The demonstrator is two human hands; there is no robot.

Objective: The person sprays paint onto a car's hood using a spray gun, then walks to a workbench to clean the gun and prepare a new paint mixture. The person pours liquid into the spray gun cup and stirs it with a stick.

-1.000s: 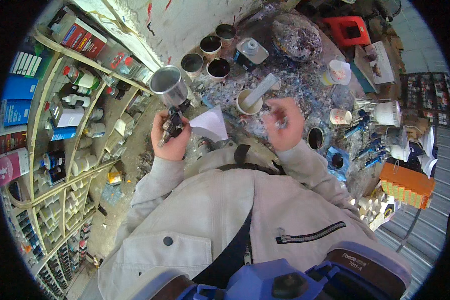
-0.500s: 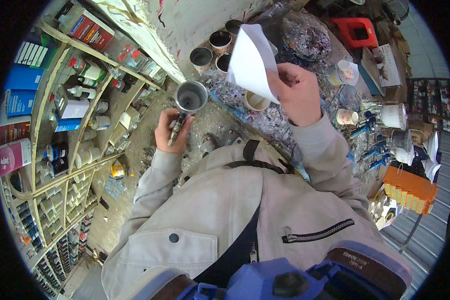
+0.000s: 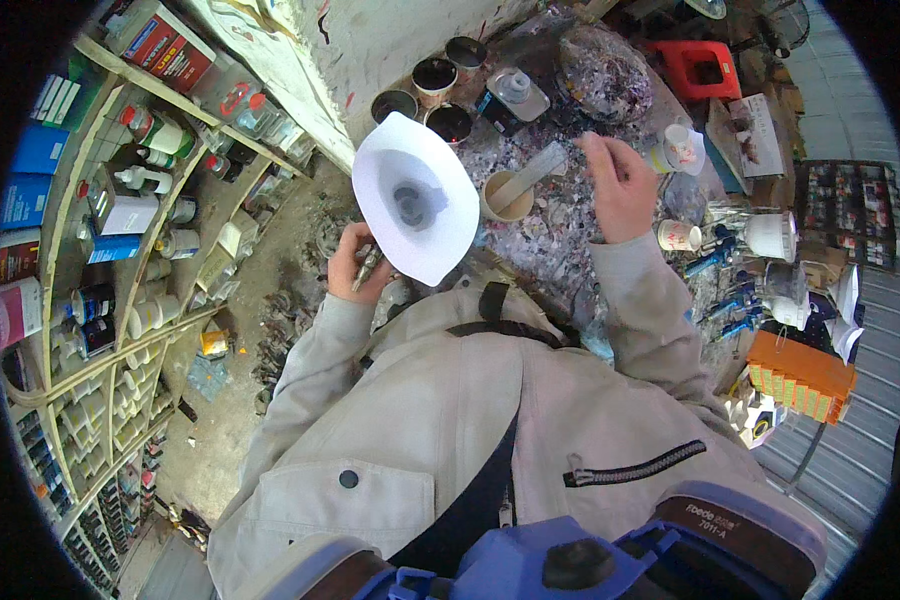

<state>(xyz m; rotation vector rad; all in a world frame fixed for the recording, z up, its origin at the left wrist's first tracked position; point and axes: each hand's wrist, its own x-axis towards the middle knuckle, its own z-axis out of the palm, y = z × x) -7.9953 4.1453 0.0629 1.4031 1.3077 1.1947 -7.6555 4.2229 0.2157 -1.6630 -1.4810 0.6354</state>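
My left hand [image 3: 358,264] grips a metal spray gun [image 3: 366,262] by its body. A white paper funnel strainer [image 3: 378,190] with a grey mesh centre sits over the gun, hiding its cup. To the right, my right hand [image 3: 624,192] has its fingers partly extended, apart from the paper. Its fingertips are close to the upper end of a clear flat mixing stick [image 3: 536,170]; contact cannot be made out. That stick leans in a small cup [image 3: 511,196] of pale beige contents on the paint-spattered bench [image 3: 550,235].
Several dark-stained cups [image 3: 436,75] and a metal solvent can [image 3: 516,96] stand at the back. A red plastic container [image 3: 692,68] lies far right. Blue-handled spray guns [image 3: 740,290] and white tubs [image 3: 770,235] line the right side. Shelves [image 3: 120,230] of bottles and cans rise on the left.
The white paper has gone from my right hand onto the spray gun's cup, opened as a funnel. The right hand has moved slightly right, near the stick. The solvent can has come into view.
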